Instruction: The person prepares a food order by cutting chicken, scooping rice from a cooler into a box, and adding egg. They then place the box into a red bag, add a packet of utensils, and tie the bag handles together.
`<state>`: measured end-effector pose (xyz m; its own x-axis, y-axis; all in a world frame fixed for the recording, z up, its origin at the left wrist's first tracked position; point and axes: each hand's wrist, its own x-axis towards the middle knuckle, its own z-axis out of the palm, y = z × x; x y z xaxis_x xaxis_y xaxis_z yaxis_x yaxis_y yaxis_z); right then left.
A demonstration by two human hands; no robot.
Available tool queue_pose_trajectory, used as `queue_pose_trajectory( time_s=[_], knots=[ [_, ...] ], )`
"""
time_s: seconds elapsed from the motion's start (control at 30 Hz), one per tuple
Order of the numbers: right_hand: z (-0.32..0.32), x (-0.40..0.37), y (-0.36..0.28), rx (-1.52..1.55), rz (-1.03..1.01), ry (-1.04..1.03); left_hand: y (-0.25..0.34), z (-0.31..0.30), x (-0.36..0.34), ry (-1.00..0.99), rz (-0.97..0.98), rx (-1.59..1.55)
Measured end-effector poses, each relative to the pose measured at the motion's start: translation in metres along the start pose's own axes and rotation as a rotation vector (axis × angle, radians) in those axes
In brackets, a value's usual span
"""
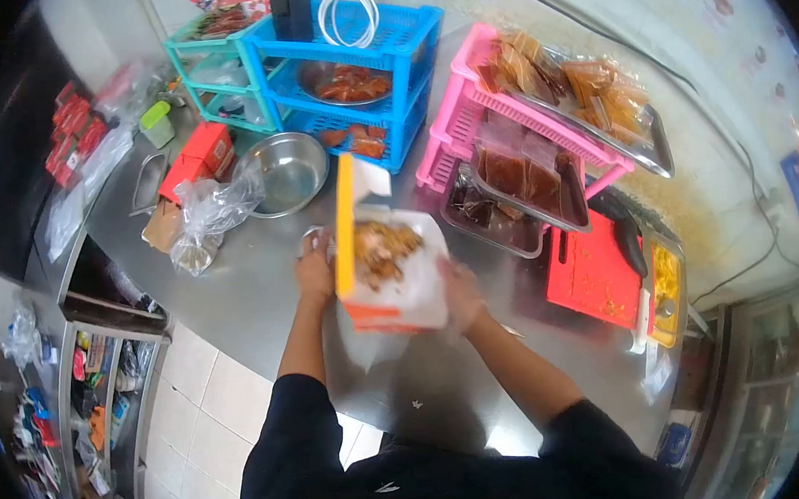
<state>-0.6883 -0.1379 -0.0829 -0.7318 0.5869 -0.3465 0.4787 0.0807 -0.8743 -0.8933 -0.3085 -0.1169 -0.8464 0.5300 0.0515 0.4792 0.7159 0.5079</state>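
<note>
An open takeaway box (395,306), yellow and orange outside and white inside, is raised above the steel table with its lid flap up. Pieces of browned, chopped food (386,251) lie inside it. My right hand (462,293), somewhat blurred and seemingly in a clear plastic glove, grips the box's right side. Just left of the box, my left hand (314,267) is closed, with something pale or shiny at its fingers that I cannot make out. The box hides part of the table behind it.
Behind the box stand a steel bowl (287,174) and a blue shelf rack (346,43). A pink rack (520,113) carries trays of bagged food. On the right lie a red cutting board (589,277), a knife (644,310) and a tray of yellow food (667,289). A plastic bag (213,208) sits left.
</note>
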Motion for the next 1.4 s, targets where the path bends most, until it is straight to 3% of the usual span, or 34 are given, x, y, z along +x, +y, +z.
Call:
queue_pose_trajectory(
  time_s=[0.03,0.07,0.1,0.13,0.2,0.3,0.37,0.43,0.53,0.6,0.63,0.67,0.7,0.73,0.77,0.8,0.87,0.9,1.0,1.03,1.1,1.17,1.23,1.27,1.3,1.33,1.4],
  knots=[
    [0.010,0.011,-0.016,0.052,-0.006,0.058,0.026,-0.031,-0.007,-0.032,-0.067,0.056],
    [0.020,0.022,-0.032,0.104,-0.016,0.115,0.016,-0.025,-0.006,-0.038,-0.062,0.058],
    [0.020,0.011,-0.086,0.001,0.120,0.153,-0.001,-0.014,-0.007,0.026,-0.030,0.022],
    [0.029,0.020,-0.092,0.005,0.123,0.154,-0.014,-0.003,-0.007,0.089,0.001,-0.012],
    [0.046,0.035,-0.097,0.093,0.056,0.187,-0.027,0.013,-0.004,0.094,0.027,-0.014],
    [0.075,0.074,-0.077,0.293,0.120,0.230,-0.011,0.000,-0.020,0.157,0.078,0.048],
    [0.106,0.112,-0.046,0.167,0.075,0.317,-0.001,-0.008,-0.032,0.214,0.107,0.112],
    [0.112,0.118,-0.044,0.270,-0.120,0.346,-0.004,-0.007,-0.035,0.324,0.074,0.151],
    [0.104,0.128,-0.043,0.042,-0.041,0.287,-0.010,-0.007,-0.026,0.174,0.038,-0.132],
    [0.109,0.128,-0.045,-0.007,-0.068,0.354,-0.016,-0.003,-0.016,0.111,0.013,-0.066],
    [0.109,0.128,-0.046,0.008,-0.099,0.415,-0.024,0.000,-0.010,0.149,0.108,-0.028],
    [0.100,0.123,-0.053,0.111,-0.044,0.282,-0.030,0.008,-0.003,0.180,0.221,-0.005],
    [0.070,0.100,-0.081,0.198,-0.029,0.152,-0.021,0.003,0.003,0.051,0.230,-0.371],
    [0.071,0.098,-0.070,0.405,-0.216,0.156,-0.032,0.011,0.013,0.065,0.293,-0.305],
    [0.069,0.106,-0.065,0.132,-0.184,0.149,-0.053,0.020,0.025,0.065,0.350,-0.162],
    [0.059,0.086,-0.066,0.154,-0.247,0.222,-0.081,0.031,0.039,-0.038,0.363,-0.265],
    [0.067,0.081,-0.047,0.106,-0.486,0.476,-0.049,0.004,0.023,0.050,0.378,-0.124],
    [0.044,0.061,-0.044,0.102,-0.472,0.501,-0.061,0.009,0.028,0.052,0.329,-0.159],
    [-0.050,-0.038,-0.049,-0.052,-0.366,-0.137,-0.065,-0.007,0.014,0.125,0.281,-0.060],
    [-0.078,-0.059,-0.043,-0.167,-0.306,-0.301,-0.053,-0.018,0.005,0.202,0.272,0.062],
    [-0.113,-0.101,0.016,-0.198,-0.459,0.001,-0.019,-0.034,-0.019,0.276,0.331,0.040],
    [-0.179,-0.157,0.039,-0.300,-0.405,0.217,0.025,-0.037,-0.050,0.352,0.384,0.020],
    [-0.234,-0.198,0.089,-0.316,-0.336,0.489,0.091,-0.029,-0.087,0.232,0.228,-0.151],
    [-0.264,-0.217,0.116,-0.144,-0.305,0.556,0.127,-0.015,-0.105,0.176,0.277,-0.294],
    [-0.292,-0.233,0.155,-0.220,-0.186,0.637,0.167,0.005,-0.126,0.120,0.322,-0.436],
    [-0.319,-0.259,0.165,-0.290,-0.065,0.724,0.208,0.023,-0.155,-0.034,0.234,-0.653],
    [-0.363,-0.290,0.232,-0.453,0.012,0.886,0.290,0.068,-0.205,-0.354,0.151,-0.789]
  ],
)
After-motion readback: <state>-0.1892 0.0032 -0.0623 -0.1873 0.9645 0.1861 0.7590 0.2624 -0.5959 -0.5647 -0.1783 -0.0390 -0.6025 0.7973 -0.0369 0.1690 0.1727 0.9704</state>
